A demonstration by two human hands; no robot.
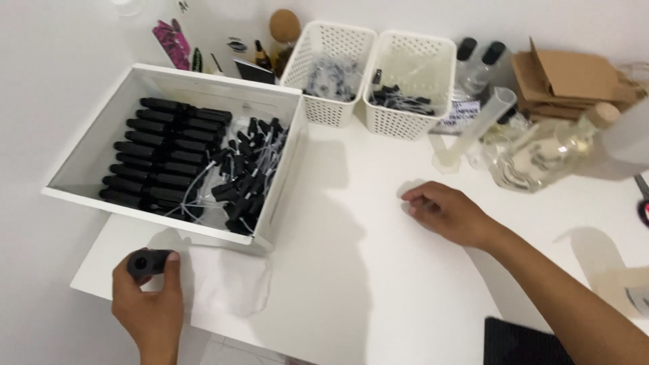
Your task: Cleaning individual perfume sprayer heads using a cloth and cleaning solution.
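My left hand (150, 304) is at the table's near left edge, closed around a small black bottle (147, 261) whose open mouth faces up. A white cloth (230, 284) lies just to its right. My right hand (447, 212) rests on the white table (378, 270) with its fingers curled and nothing visible in them. A white box (115, 128) at the left holds rows of black bottles (165, 159) and a heap of black spray caps with thin tubes (249, 179).
Two white perforated baskets (331, 67) (411, 84) with small black parts stand at the back. A clear measuring cylinder (473, 125), a large glass bottle (551, 149) and cardboard pieces (568, 78) sit at the right. A black object (524, 343) lies at the near edge.
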